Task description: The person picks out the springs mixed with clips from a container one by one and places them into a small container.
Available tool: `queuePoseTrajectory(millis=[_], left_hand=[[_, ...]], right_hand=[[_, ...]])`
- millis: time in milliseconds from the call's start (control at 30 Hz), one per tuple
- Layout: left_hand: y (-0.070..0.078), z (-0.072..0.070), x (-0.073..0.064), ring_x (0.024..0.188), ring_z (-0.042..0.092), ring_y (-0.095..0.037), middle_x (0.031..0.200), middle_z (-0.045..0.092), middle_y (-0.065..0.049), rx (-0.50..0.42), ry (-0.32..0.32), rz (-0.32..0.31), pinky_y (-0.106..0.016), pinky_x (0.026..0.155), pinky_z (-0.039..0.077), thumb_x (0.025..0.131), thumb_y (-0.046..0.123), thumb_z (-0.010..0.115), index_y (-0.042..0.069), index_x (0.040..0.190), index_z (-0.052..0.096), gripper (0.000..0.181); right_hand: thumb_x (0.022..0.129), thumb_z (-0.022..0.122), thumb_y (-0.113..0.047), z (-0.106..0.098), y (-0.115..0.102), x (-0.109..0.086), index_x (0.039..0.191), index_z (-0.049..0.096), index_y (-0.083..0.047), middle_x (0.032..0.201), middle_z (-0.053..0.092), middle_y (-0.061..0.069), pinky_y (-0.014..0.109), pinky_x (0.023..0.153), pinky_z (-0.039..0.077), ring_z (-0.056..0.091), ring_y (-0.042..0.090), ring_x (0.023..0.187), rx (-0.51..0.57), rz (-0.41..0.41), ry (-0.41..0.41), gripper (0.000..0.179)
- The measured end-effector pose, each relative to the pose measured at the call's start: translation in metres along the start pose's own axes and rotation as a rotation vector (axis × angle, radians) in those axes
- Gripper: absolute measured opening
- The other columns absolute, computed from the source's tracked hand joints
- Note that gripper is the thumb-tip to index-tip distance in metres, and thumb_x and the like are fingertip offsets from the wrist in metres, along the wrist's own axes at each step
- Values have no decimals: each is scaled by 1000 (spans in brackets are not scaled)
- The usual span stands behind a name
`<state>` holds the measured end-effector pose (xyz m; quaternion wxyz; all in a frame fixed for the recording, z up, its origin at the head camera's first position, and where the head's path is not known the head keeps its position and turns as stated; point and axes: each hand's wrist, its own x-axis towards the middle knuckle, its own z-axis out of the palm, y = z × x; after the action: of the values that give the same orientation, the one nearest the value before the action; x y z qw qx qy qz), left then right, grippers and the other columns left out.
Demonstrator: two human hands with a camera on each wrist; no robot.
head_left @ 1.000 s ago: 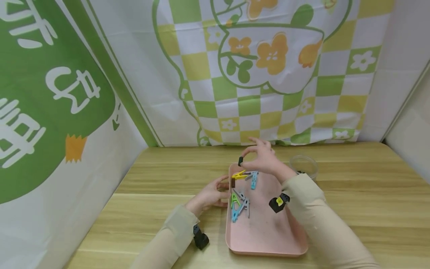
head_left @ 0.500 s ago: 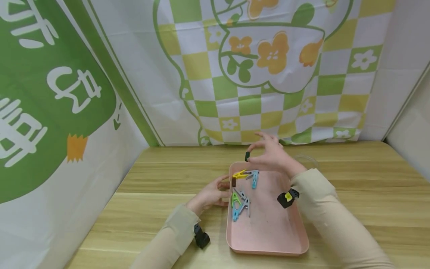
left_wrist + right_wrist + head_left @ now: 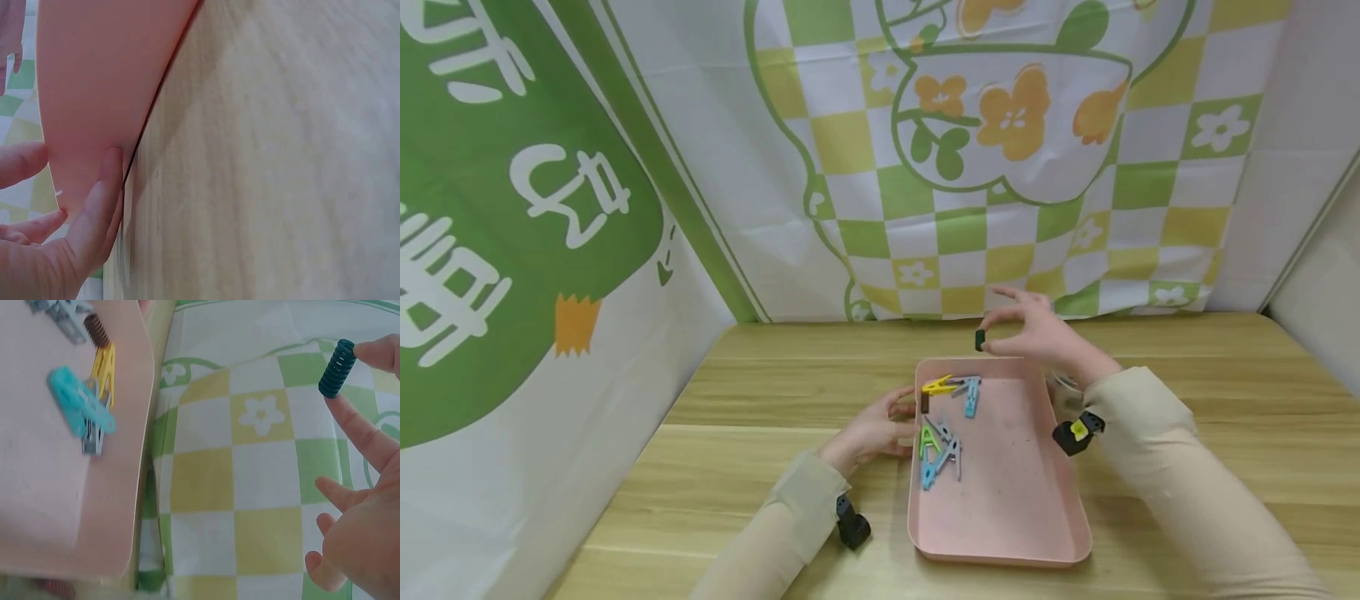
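A dark green coil spring (image 3: 337,369) is pinched end to end between the thumb and index finger of my right hand (image 3: 1037,333), over the far edge of a pink tray (image 3: 1007,483). The other fingers of that hand are spread. On the tray's left side my left hand (image 3: 876,429) rests its fingertips against the outer wall and rim (image 3: 94,94), fingers extended. Inside the tray along its left lie a yellow clothespin (image 3: 937,385), a blue one (image 3: 78,403), a lime green one (image 3: 928,441), several grey ones and a brown spring (image 3: 97,330).
A clear round container (image 3: 1065,392) stands just right of the tray, partly hidden by my right forearm. The wooden table (image 3: 760,467) ends at a patterned cloth (image 3: 910,200) behind it. Another printed cloth (image 3: 647,358) hangs on the left.
My right hand has moved to the right and slightly away with the green spring, along the tray's far edge. The left hand stays at the tray's left wall.
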<state>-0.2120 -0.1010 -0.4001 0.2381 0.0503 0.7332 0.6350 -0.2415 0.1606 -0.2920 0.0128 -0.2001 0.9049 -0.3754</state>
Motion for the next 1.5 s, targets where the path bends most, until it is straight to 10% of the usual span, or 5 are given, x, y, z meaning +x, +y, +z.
queuePoseTrajectory(millis=[1500], left_hand=[[3,1,-1,110,57,-36,142,35,-25,11,1,-11,-45,86,56,89,-5,55,10,150,22,71]], right_hand=[[78,74,-19,-64,94,-37,102,68,-3,147,23,30,77,100,5,7,60,132,-183,-36,24,30]])
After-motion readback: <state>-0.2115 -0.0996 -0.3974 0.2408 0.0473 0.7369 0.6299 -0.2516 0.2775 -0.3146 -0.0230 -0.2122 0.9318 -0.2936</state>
